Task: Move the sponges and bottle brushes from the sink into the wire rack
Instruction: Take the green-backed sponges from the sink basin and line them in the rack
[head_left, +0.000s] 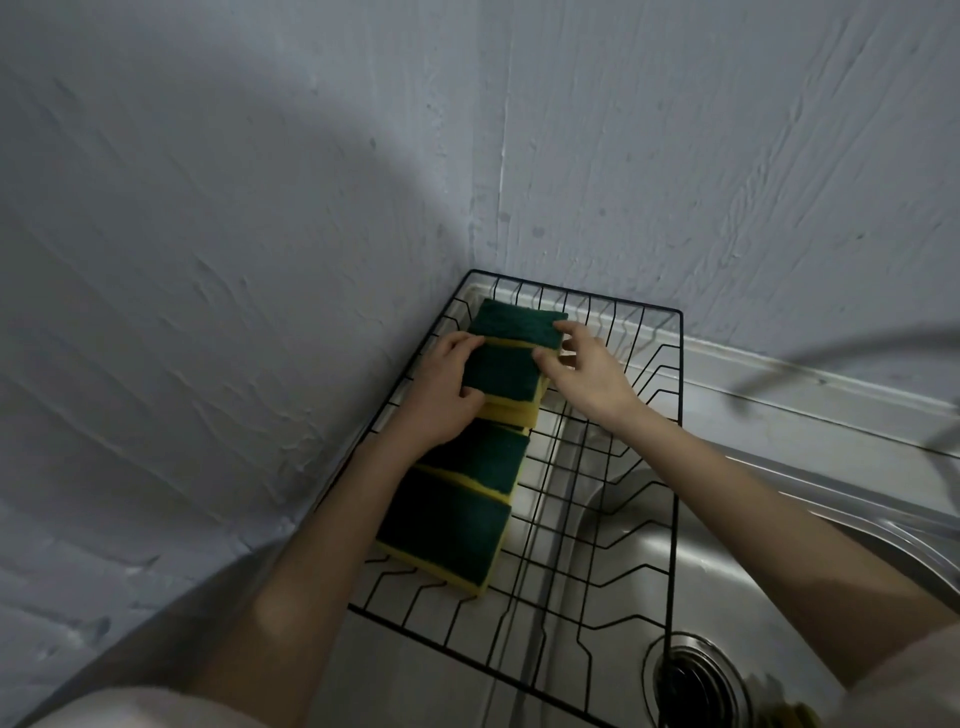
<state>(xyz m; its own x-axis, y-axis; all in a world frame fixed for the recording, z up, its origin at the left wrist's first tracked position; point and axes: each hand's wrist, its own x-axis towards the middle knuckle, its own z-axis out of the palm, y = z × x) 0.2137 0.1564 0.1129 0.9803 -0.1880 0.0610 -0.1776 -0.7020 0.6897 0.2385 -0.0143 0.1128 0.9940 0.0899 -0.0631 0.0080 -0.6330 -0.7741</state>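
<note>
A black wire rack (675, 415) sits in the wall corner, partly over the steel sink (649, 566). Several green-and-yellow sponges lie in a row along its left side. The farthest sponge (514, 321) sits at the back corner. My left hand (441, 389) and my right hand (584, 371) both grip the second sponge (501, 374) from its two sides, my right fingertips also touching the far one. Two more sponges (447, 525) lie nearer me. No bottle brush is clearly in view.
Grey plaster walls meet in the corner behind the rack. The sink drain (691, 680) is at the bottom right, with a blurred yellowish thing (795, 714) beside it. A blurred dark curved shape (852, 353), perhaps a tap, crosses the right.
</note>
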